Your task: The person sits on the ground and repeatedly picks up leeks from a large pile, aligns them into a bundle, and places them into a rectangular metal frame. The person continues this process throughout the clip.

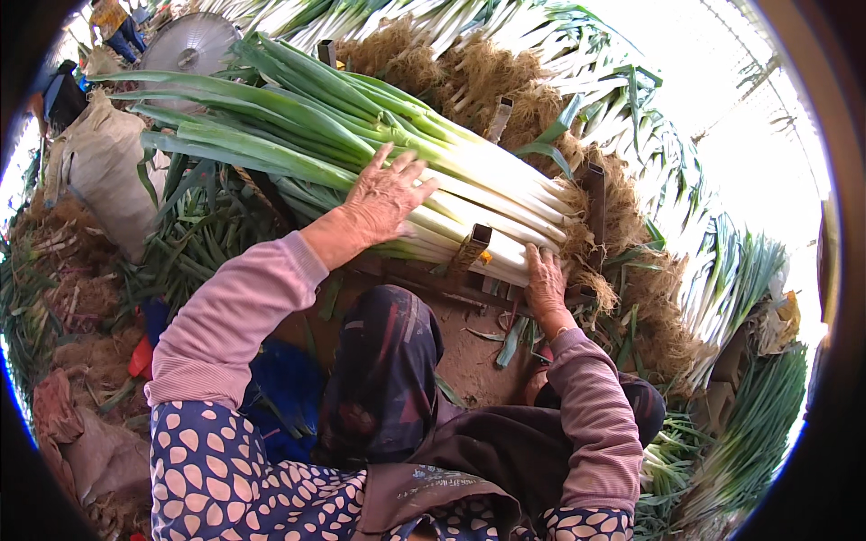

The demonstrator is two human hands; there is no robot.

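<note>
A thick bundle of long green onions lies across a low metal rack, green leaves to the upper left and white stalks with brown roots to the right. On the middle of the bundle rests my left hand, fingers spread over the stalks. My right hand touches the white stalks near the root end, at the bundle's near edge; its grip is partly hidden. Upright metal posts of the rack stand beside the stalks, one between my hands and another by the roots.
Heaped green onions with tangled roots curve around the far and right sides. A round fan stands at the upper left, near a pale sack. Loose leaves lie on the dirt floor. Other people are partly visible at the upper left.
</note>
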